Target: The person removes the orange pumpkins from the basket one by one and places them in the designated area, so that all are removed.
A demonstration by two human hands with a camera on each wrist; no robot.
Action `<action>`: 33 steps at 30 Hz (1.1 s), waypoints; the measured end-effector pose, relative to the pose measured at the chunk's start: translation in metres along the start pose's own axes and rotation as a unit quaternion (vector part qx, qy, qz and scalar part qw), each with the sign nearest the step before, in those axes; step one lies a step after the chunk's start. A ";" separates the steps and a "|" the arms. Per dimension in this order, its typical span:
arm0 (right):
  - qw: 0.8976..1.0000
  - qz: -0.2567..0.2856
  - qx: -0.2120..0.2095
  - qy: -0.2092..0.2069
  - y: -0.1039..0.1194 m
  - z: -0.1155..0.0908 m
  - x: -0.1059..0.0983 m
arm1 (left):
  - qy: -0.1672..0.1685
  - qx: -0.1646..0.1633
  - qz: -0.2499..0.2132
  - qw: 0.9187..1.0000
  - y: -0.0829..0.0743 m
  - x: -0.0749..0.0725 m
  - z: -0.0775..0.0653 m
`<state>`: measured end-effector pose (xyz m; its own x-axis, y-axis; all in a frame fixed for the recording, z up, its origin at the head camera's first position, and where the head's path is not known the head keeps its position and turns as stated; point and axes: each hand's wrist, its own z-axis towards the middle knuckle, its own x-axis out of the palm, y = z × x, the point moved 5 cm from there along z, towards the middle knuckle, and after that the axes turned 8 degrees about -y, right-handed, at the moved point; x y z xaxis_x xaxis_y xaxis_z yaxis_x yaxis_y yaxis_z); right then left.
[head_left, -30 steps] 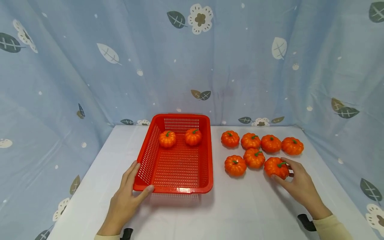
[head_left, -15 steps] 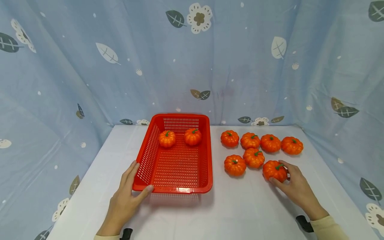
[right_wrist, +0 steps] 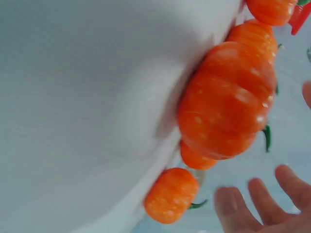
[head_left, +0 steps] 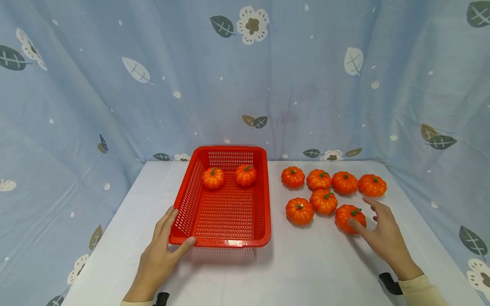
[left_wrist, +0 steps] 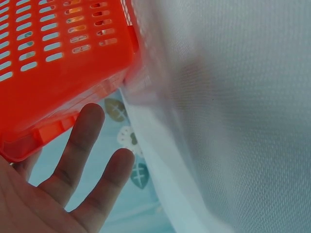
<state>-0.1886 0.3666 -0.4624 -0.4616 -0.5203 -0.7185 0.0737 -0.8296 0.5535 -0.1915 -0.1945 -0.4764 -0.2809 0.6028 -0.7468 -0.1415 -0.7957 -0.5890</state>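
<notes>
An orange toy pumpkin (head_left: 349, 219) with a green stem sits on the white table at the near right. Right beside it, my right hand (head_left: 384, 238) has its fingers spread, with the thumb overlapping the pumpkin's side in the head view. The right wrist view shows its fingers apart from the nearest pumpkin (right_wrist: 226, 102). On the left, my left hand (head_left: 158, 255) rests at the near left corner of a red plastic basket (head_left: 239, 242), thumb at the front rim and fingers along the left side. Two of its fingers (left_wrist: 77, 145) extend straight in the left wrist view.
Inside the basket, toward the back, lie two pumpkins (head_left: 213, 178). Right of it, a back row of several pumpkins (head_left: 345, 183) runs along the table. Two more, a middle pumpkin (head_left: 323, 202) and a left pumpkin (head_left: 300, 211), share the front row. A patterned blue curtain (head_left: 214, 97) hangs behind.
My right hand has set the near right pumpkin slightly closer to me, then let go and drawn back to the right with its fingers opened. The left hand and basket stay put.
</notes>
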 end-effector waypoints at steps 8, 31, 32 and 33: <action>0.989 0.080 -0.088 -0.087 0.041 0.015 -0.026 | 0.005 -0.007 0.001 1.000 -0.002 -0.002 -0.001; 0.941 0.098 -0.279 0.166 0.178 0.041 0.048 | 0.009 -0.009 0.003 1.000 -0.004 -0.004 -0.001; 0.939 0.095 -0.284 0.172 0.181 0.042 0.053 | 0.010 -0.009 0.003 1.000 -0.004 -0.003 -0.001; 0.936 0.093 -0.288 0.178 0.184 0.044 0.057 | 0.010 -0.009 0.004 1.000 -0.004 -0.003 -0.001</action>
<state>-0.2404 0.1938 -0.3829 -0.0766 -0.6159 -0.7841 0.6351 -0.6363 0.4378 -0.1891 -0.1934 -0.4719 -0.2620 0.5984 -0.7571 -0.1234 -0.7989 -0.5887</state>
